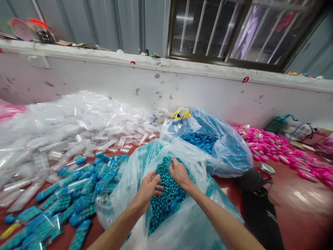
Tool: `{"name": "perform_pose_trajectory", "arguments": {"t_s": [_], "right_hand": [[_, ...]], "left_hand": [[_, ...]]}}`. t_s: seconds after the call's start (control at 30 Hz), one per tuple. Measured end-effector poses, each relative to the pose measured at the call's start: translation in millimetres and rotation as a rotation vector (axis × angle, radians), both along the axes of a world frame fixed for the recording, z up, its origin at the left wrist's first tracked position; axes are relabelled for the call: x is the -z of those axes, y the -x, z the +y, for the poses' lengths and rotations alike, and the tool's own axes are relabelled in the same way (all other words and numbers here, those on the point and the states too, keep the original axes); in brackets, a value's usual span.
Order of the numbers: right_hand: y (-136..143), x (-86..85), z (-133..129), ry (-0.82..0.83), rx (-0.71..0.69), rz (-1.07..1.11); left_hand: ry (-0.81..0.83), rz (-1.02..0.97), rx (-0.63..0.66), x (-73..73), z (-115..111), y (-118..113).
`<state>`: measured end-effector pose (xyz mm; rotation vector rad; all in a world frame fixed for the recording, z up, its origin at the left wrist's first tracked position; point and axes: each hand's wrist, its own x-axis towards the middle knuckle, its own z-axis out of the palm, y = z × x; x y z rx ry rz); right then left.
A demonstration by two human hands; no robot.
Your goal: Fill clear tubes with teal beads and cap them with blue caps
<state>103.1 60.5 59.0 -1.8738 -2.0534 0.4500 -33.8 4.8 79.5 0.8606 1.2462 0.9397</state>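
A large clear plastic bag stands open before me, full of small teal balls. My left hand hovers at the left side of the balls, its fingers apart and nothing in them. At the far part of the same heap is my right hand, fingers curved and spread, fingertips at the balls. Some blue pieces lie among the balls nearer to me. Filled clear tubes of teal balls with blue caps are piled to the left of the bag.
Empty clear tubes heap up at the left by the wall. Behind stands a bag of blue caps. Pink filled items, a red jar with a silver lid and a black strap lie right.
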Motion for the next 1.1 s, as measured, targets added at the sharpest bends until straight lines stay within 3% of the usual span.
{"name": "perform_pose_trajectory", "arguments": {"t_s": [0.1,0.17,0.27,0.4,0.47,0.6,0.7,0.87,0.93,1.1], "right_hand": [[10,6.4,-30,0.256,-0.084,0.455],[12,8.2,-47,0.292,-0.133,0.506],[-2,3.5,-59,0.148,-0.227,0.208],[-38,-4.7,-56,0.086,-0.172,-0.201],[-50,-4.2,-54,0.111,-0.182,-0.304],[-52,5.6,-62,0.152,-0.280,-0.436],[-48,15.2,-67,0.135,-0.246,-0.445],[-53,21.0,-63,0.144,-0.247,-0.371],[-56,17.8,-61,0.133,-0.248,-0.351],[-43,1.6,-67,0.015,-0.104,-0.409]], "left_hand": [[0.010,-0.102,0.013,16.3,5,-17],[0.011,-0.119,0.079,26.8,4,-18],[-0.007,0.110,0.127,36.0,2,-5],[-0.248,0.656,0.293,41.3,9,8],[-0.248,0.711,0.361,47.2,15,1],[-0.162,0.616,0.389,63.5,26,-32],[-0.050,0.497,0.408,72.6,33,-48],[0.147,0.160,0.438,76.3,34,-38],[0.166,0.033,0.409,73.9,32,-31],[0.175,-0.152,0.332,61.5,28,-16]]}}
